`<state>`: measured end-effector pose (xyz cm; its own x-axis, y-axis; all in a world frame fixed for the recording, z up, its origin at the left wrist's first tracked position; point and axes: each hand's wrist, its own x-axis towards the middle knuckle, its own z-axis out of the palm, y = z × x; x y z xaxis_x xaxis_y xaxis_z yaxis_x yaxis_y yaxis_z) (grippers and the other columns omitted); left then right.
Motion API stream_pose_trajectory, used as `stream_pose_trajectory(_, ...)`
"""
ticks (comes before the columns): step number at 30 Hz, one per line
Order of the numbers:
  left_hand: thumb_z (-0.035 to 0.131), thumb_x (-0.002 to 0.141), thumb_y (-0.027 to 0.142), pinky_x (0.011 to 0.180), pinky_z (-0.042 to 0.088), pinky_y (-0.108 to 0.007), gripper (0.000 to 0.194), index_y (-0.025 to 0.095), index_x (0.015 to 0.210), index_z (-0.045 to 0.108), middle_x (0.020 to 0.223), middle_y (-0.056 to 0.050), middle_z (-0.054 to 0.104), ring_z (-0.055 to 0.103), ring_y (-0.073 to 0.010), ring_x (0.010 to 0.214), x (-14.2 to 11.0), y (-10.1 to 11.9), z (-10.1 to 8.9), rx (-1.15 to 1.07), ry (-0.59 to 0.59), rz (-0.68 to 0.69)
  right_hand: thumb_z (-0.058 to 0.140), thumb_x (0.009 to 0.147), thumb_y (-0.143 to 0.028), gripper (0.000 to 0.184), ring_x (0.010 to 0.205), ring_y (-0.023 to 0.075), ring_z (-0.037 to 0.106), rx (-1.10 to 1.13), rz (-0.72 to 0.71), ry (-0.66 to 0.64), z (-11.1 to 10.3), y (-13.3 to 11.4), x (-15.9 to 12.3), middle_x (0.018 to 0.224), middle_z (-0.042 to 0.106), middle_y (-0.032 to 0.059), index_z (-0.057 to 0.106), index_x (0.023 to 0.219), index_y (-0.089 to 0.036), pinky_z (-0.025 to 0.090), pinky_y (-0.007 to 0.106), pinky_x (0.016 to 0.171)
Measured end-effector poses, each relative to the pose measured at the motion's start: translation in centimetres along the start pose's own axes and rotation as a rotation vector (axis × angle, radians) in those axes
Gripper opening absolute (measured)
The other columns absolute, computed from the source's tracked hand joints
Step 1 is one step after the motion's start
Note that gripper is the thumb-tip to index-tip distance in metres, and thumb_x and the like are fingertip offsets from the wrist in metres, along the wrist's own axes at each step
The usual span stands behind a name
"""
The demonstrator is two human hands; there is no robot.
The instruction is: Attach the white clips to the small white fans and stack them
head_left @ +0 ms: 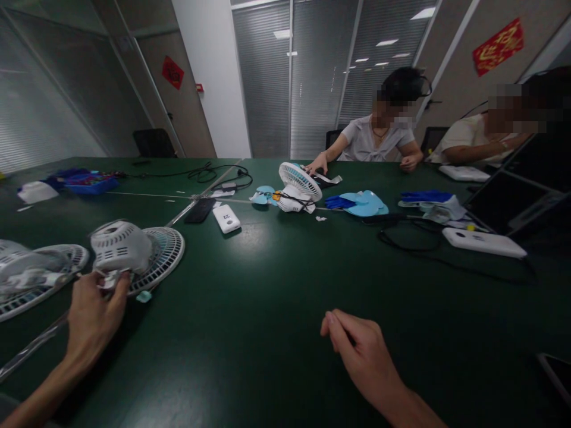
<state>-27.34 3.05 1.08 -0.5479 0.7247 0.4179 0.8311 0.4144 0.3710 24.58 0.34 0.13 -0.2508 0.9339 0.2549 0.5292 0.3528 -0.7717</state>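
Note:
At the left, a white desk fan (pixel 122 246) lies with its round grille down on the dark green table (pixel 267 285). My left hand (pixel 96 309) has its fingers and thumb closed on a white part at the near side of the fan's base; the fingertips are partly hidden. A small light-blue piece (pixel 144 296) shows beside that hand at the grille's edge. My right hand (pixel 363 353) is held over the table at the lower right, loosely curled into a fist, with nothing visible in it.
Another white fan (pixel 31 273) lies at the far left. Beyond the middle stand a tilted fan (pixel 298 187), light-blue fan blades (pixel 366 203) and a white power bank (pixel 226 219). Two people sit across; one person's hand (pixel 317 163) reaches the tilted fan. A blue tray (pixel 91 183) is at back left.

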Motion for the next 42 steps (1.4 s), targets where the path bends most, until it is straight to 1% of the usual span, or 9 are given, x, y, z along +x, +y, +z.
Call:
stream_pose_trajectory(4,0.057,0.079,0.076,0.074,0.060,-0.049,0.058,0.023,0.102,0.053,0.099,-0.009,0.062,0.071,-0.0383,0.090,-4.0,3.0,0.1,-0.167,-0.059,-0.014,0.041,0.111,-0.033,0.040,0.054,0.0123,0.057,-0.055,-0.056,-0.040,0.3,-0.3,-0.1,0.066,0.060,-0.0032,0.067,0.083,-0.021,0.042,0.026,0.056)
stream_pose_trajectory(9,0.064,0.079,0.073,0.069,0.059,-0.045,0.051,0.029,0.102,0.053,0.095,-0.005,0.064,0.070,-0.0333,0.086,-9.4,8.3,0.9,-0.376,-0.175,0.042,0.053,0.105,-0.024,0.015,0.077,0.0156,0.069,-0.174,-0.175,-0.195,1.2,-2.0,-0.7,0.092,0.071,-0.0008,0.067,0.110,-0.025,0.047,0.029,0.070)
stream_pose_trajectory(16,0.075,0.083,0.052,0.070,0.053,-0.047,0.031,0.032,0.093,0.054,0.089,-0.006,0.060,0.062,-0.0270,0.078,-15.5,18.9,2.7,-0.870,-0.457,0.160,0.061,0.098,-0.017,0.034,0.101,0.0226,0.071,-0.242,-0.284,-0.329,1.4,-3.1,-1.5,0.117,0.071,0.0015,0.059,0.130,-0.031,0.053,0.033,0.079)
stream_pose_trajectory(19,0.076,0.082,0.043,0.073,0.051,-0.044,0.026,0.030,0.093,0.056,0.093,-0.007,0.061,0.061,-0.0250,0.083,-18.1,23.0,3.4,-0.954,-0.558,0.213,0.061,0.098,-0.017,0.026,0.102,0.0239,0.071,-0.267,-0.297,-0.260,1.5,-2.4,-1.5,0.115,0.072,0.0027,0.061,0.122,-0.027,0.053,0.035,0.081)
stream_pose_trajectory(24,0.067,0.093,0.035,0.084,0.049,-0.037,0.016,0.025,0.101,0.059,0.100,-0.005,0.062,0.060,-0.0219,0.092,-20.7,27.2,3.6,-1.092,-0.759,0.197,0.058,0.096,-0.016,0.008,0.080,0.0205,0.070,-0.281,-0.361,0.032,1.5,-1.0,-1.5,0.087,0.071,0.0025,0.061,0.091,-0.022,0.051,0.032,0.070)
stream_pose_trajectory(29,0.071,0.092,0.039,0.084,0.049,-0.029,0.025,0.022,0.104,0.057,0.098,-0.001,0.059,0.058,-0.0178,0.092,-19.9,27.5,3.6,-1.188,-0.912,0.098,0.058,0.097,-0.015,0.013,0.082,0.0217,0.072,-0.384,-0.422,0.105,1.5,-1.0,-1.6,0.096,0.074,0.0040,0.065,0.106,-0.020,0.052,0.034,0.070)
stream_pose_trajectory(34,0.049,0.100,0.046,0.056,0.044,-0.024,0.030,0.026,0.122,0.046,0.091,0.001,0.055,0.055,-0.0128,0.064,-17.9,23.7,3.2,-1.241,-1.147,0.003,0.068,0.094,-0.021,0.023,0.091,0.0269,0.072,-0.565,-0.461,-0.188,1.4,-1.8,-1.3,0.106,0.075,0.0045,0.065,0.117,-0.021,0.054,0.036,0.067)
stream_pose_trajectory(38,0.068,0.090,0.025,0.081,0.053,-0.031,0.056,0.030,0.136,0.038,0.124,-0.006,0.055,0.063,-0.0190,0.100,-18.1,20.2,2.6,-1.173,-1.192,0.130,0.065,0.089,-0.013,0.026,0.097,0.0264,0.071,-0.554,-0.439,-0.377,0.6,-2.6,-1.1,0.113,0.073,0.0046,0.063,0.113,-0.022,0.056,0.035,0.066)
stream_pose_trajectory(42,0.070,0.092,0.021,0.116,0.038,-0.046,0.054,0.030,0.136,0.039,0.139,-0.009,0.053,0.053,-0.0260,0.133,-19.2,19.0,2.2,-1.204,-1.177,0.218,0.062,0.082,-0.007,0.034,0.101,0.0286,0.071,-0.502,-0.409,-0.427,0.1,-2.8,-1.2,0.115,0.071,0.0061,0.064,0.113,-0.020,0.059,0.038,0.069)
